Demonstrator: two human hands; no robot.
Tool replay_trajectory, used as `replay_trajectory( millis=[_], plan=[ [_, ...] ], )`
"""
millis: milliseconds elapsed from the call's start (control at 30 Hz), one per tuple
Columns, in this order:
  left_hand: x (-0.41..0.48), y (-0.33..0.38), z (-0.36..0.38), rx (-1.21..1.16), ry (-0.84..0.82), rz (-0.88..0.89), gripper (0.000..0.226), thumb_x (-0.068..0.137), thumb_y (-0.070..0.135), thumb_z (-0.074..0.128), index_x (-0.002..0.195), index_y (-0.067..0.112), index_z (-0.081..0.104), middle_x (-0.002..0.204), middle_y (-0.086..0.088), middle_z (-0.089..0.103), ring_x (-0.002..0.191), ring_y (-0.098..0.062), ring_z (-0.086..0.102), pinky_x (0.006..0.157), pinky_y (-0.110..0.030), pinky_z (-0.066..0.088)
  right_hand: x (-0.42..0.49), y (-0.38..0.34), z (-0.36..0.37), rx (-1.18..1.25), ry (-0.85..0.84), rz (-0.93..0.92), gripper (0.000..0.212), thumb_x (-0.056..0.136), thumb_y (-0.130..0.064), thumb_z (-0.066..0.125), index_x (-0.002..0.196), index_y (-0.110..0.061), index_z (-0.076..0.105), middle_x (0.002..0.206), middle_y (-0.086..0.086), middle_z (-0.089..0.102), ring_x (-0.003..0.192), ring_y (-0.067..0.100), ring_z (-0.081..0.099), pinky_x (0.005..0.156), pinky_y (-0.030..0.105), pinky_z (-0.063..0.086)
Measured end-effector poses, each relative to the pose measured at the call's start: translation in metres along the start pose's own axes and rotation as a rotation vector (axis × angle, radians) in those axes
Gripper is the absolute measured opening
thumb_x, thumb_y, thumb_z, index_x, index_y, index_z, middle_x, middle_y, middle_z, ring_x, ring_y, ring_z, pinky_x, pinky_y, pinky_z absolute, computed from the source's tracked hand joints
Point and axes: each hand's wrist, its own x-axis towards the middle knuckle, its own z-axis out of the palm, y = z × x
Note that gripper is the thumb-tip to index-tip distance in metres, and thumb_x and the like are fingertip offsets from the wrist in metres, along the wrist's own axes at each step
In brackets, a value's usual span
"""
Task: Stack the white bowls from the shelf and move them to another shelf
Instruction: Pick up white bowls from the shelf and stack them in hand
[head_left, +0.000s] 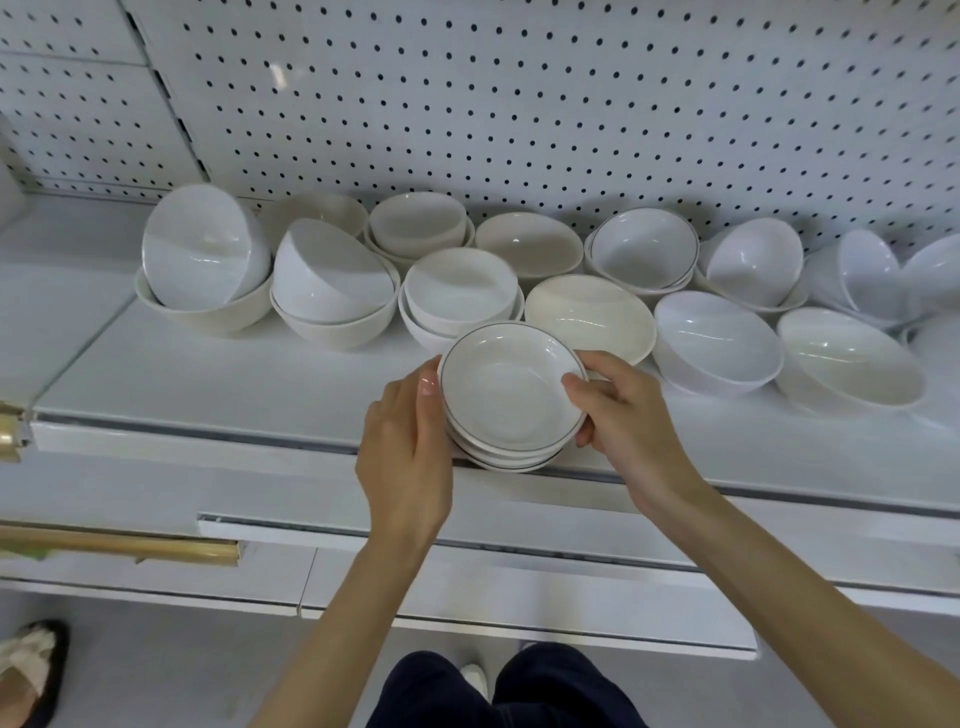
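A stack of shallow white dark-rimmed ceramic bowls (511, 400) is clasped from both sides by the left hand (410, 436) and right hand (628, 421) at the near edge of the white shelf (208, 374). If tilted when lifted, the top bowl could be lost.

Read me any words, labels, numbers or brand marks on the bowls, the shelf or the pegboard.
None can be read. The stack of dark-rimmed bowls held by the left hand and right hand is plain; the other white bowls, the shelf and the pegboard show no writing either.
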Motion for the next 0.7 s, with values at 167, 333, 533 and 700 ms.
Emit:
replay_trajectory(
  millis=[167,333,533,700],
  plan=[
    [0.002,0.0,0.006,-0.073,0.002,0.029,0.051,0.096,0.054,0.015,0.124,0.041,0.055,0.108,0.032,0.054,0.108,0.013,0.036,0.088,-0.008,0.029,0.0,0.006,0.003,-0.025,0.028,-0.026,0.016,0.094,-0.009,0.053,0.098,-0.021,0.063,0.054,-0.007,0.057,0.04,0.004,0.045,0.047,0.014,0.041],
    [0.0,0.011,0.015,-0.219,-0.058,-0.076,0.03,0.104,0.044,0.022,0.108,0.055,0.049,0.105,0.043,0.051,0.116,0.0,0.044,0.087,-0.001,0.03,0.0,0.009,0.003,-0.021,0.057,-0.032,0.017,0.094,-0.011,0.056,0.108,-0.019,0.052,0.06,0.002,0.059,0.041,0.003,0.047,0.05,0.015,0.045],
    [-0.001,0.016,0.025,-0.409,-0.04,-0.102,0.033,0.103,0.037,0.025,0.12,0.025,0.051,0.107,0.02,0.057,0.097,0.016,0.054,0.079,-0.003,0.041,-0.004,0.016,0.006,-0.264,0.145,-0.189,0.024,0.097,-0.027,0.05,0.12,-0.029,0.057,0.055,0.007,0.055,0.057,0.018,0.049,0.069,0.035,0.046],
    [-0.003,0.026,0.026,-0.458,-0.028,-0.162,0.028,0.105,0.029,0.022,0.11,0.031,0.05,0.098,0.03,0.05,0.084,0.028,0.05,0.07,0.006,0.035,-0.006,0.022,0.01,-0.318,0.21,-0.238,0.033,0.099,-0.028,0.046,0.13,-0.028,0.058,0.054,-0.001,0.05,0.056,0.014,0.046,0.069,0.025,0.044]
  ],
)
